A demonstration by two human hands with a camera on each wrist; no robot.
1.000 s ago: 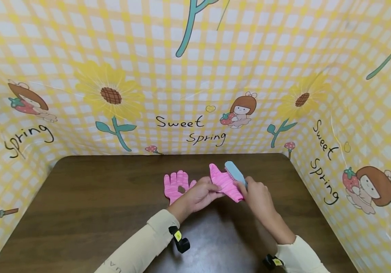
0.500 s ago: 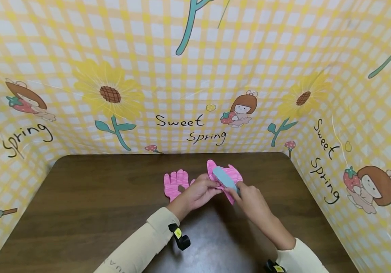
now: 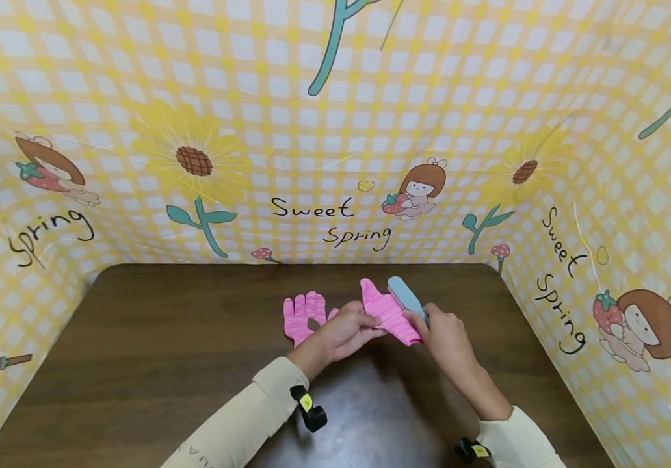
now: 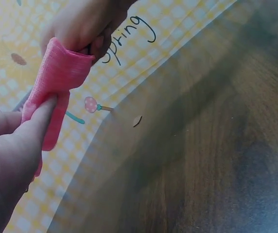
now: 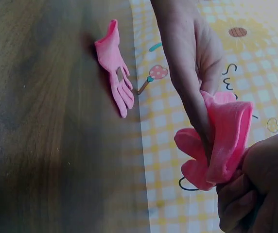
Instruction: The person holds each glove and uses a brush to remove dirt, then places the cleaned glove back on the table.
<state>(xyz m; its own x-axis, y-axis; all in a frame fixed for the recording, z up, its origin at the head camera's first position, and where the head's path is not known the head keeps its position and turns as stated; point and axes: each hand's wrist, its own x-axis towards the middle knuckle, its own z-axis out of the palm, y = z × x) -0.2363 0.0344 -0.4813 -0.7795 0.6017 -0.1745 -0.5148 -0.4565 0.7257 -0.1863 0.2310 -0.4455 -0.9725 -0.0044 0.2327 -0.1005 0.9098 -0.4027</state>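
Pinched between the thumb and fingers of my left hand point(image 3: 344, 335), a pink knit glove point(image 3: 387, 313) is held up over the table. My right hand point(image 3: 445, 338) grips a light blue brush point(image 3: 407, 299), bristles turned toward the glove along its upper right side. In the right wrist view the held glove point(image 5: 229, 141) shows its cuff opening, and the brush is mostly hidden. A second pink glove point(image 3: 297, 318) with a dark grey-brown patch point(image 3: 313, 324) lies on the table, fingers pointing away, partly behind my left forearm.
The dark wooden table point(image 3: 136, 364) has a yellow checked, printed cloth point(image 3: 289, 143) rising at its back and sides. A small pale flake point(image 4: 137, 121) lies on the tabletop in the left wrist view.
Half a second ago the brush lay across the glove's left part; now it is back at the upper right side, as one second ago. The glove tilted and returned. The left hand barely moved.
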